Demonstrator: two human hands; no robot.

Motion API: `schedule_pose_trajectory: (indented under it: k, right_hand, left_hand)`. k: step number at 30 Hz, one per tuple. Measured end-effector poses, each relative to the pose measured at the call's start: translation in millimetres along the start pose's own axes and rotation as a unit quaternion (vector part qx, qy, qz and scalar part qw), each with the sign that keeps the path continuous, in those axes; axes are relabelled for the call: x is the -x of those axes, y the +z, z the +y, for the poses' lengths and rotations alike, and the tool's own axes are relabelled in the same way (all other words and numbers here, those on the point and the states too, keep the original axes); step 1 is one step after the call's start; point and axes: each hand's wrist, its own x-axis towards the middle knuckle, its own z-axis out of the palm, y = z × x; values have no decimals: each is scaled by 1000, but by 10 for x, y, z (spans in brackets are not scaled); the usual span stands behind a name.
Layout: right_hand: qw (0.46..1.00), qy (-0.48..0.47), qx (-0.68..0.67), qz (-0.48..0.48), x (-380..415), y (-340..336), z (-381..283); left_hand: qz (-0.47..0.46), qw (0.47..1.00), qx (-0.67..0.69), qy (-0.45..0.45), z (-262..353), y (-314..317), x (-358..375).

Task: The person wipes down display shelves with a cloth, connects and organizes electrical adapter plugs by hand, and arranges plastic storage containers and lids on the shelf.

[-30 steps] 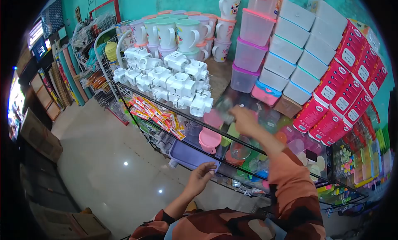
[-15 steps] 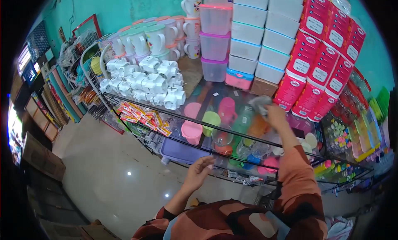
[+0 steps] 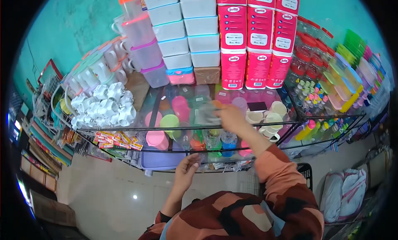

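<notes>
The left hand (image 3: pixel 186 171), loosely curled with a small gap between thumb and fingers, is near the table's front edge. Over the glass-topped table (image 3: pixel 190 92), the right hand (image 3: pixel 233 117) pinches what seems a grey cloth (image 3: pixel 206 115), blurred, covering some view of cups beneath. White adapters (image 3: pixel 105 105) crowd the left; behind, containers (image 3: pixel 201 28) and pink packs (image 3: pixel 259 32) rise, their tops cut off.

Cloth (image 3: pixel 207 115): greyish, thin-looking, its edges and folds blurred
Cloth's place: at the fingers of the right hand (image 3: pixel 232 117), over the middle of the glass top
Glass top (image 3: pixel 172 91): see-through, flat, dark-framed, small pale labels and colored cups showing
</notes>
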Motion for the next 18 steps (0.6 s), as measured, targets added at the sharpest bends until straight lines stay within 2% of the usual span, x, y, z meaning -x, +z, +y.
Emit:
schedule_pose_trajectory:
  k: [3, 4, 5, 6, 7, 8, 10, 12, 13, 14, 15, 16, 18]
  right_hand:
    - [974, 163, 128, -89, 307, -492, 702]
    - [970, 200, 121, -62, 479, -412, 1235]
    - [957, 201, 204, -53, 619, -653, 1344]
    - [932, 256, 252, -46, 707, -792, 1526]
    - [902, 311, 297, -41, 756, -846, 1651]
    - [905, 305, 293, -42, 760, -819, 1677]
    - [878, 352, 325, -11, 773, -753, 1718]
    - [892, 323, 312, -49, 581, -574, 1447]
    - [925, 306, 224, -34, 482, -454, 1201]
    - [951, 236, 194, -52, 380, -423, 829]
    - [962, 217, 154, -61, 244, -330, 489]
    - [991, 108, 72, -28, 174, -210, 256]
    - [999, -36, 19, -31, -14, 214, 37]
  left_hand:
    - [10, 1000, -15, 8, -63, -9, 48]
    - [18, 1000, -15, 9, -75, -30, 84]
    - [38, 999, -20, -2, -82, -55, 117]
    - [58, 998, -25, -13, -87, -78, 148]
    - [66, 997, -26, -13, -95, -101, 181]
    - [82, 996, -23, -15, -104, -120, 211]
    - [103, 994, -21, -16, -101, -107, 258]
    - [102, 994, -35, -12, -83, -46, 281]
    - [106, 994, -35, -9, -90, -10, 278]
    - [92, 995, -37, -18, -103, 30, 277]
    - [79, 996, -39, -25, -110, 67, 279]
    - [84, 995, -40, -22, -109, 99, 282]
    - [53, 997, -53, -18, -100, 151, 296]
